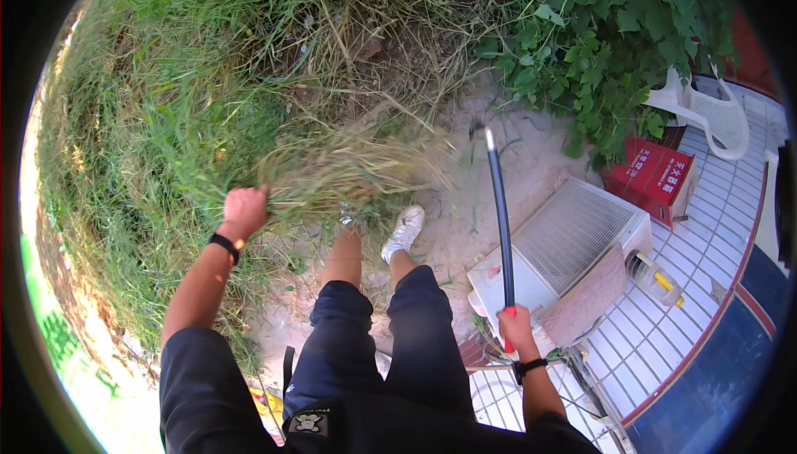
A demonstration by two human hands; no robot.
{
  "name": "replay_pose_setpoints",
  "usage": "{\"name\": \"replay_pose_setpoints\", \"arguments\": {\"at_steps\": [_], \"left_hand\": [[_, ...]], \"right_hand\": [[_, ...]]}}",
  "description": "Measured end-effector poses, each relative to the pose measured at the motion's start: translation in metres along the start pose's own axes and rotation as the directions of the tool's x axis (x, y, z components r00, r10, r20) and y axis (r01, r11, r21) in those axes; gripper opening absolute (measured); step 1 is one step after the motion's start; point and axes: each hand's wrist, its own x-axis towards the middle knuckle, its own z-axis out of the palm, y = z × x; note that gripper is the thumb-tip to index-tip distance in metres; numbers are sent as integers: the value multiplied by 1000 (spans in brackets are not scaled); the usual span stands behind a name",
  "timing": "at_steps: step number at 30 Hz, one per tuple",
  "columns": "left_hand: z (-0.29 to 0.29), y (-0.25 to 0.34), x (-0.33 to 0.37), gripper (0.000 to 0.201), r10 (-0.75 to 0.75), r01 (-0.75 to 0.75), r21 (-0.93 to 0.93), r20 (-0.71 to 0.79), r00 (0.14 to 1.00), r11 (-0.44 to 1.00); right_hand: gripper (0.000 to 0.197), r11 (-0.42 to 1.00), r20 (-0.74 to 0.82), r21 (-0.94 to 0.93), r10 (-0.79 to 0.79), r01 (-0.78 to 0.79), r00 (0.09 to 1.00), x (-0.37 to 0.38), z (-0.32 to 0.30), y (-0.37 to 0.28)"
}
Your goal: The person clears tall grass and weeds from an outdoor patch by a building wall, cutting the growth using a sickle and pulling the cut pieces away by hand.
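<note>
My left hand (245, 211) is closed in a fist round a bunch of long cut grass (349, 173), which trails to the right and is smeared by motion. In my right hand (516, 327) is the red grip of a long-handled tool with a black shaft (501, 205). That tool points up and away, and a small dark head, probably a sickle blade seen edge-on, shows at its far tip; its exact shape is unclear. The tool's head stays apart from the grass bunch, over pale bare ground (465, 230).
Tall grass (199, 80) fills the left and far side. Leafy vines (589, 47) hang at far right. To the right are an air-conditioner outdoor unit (573, 230), a red box (652, 176), a white plastic chair (710, 114), a clear bottle (656, 278) and a white-tiled wall (710, 230).
</note>
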Motion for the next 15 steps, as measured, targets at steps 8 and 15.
{"name": "replay_pose_setpoints", "arguments": {"at_steps": [8, 15], "left_hand": [[66, -193, -216, 28, -438, 443, 14, -129, 890, 896], [139, -265, -376, 61, -489, 486, -117, -400, 775, 866]], "right_hand": [[12, 973, 103, 150, -191, 175, 976, 47, 30, -123], [11, 986, 173, 18, -165, 164, 971, 27, 29, -108]]}}
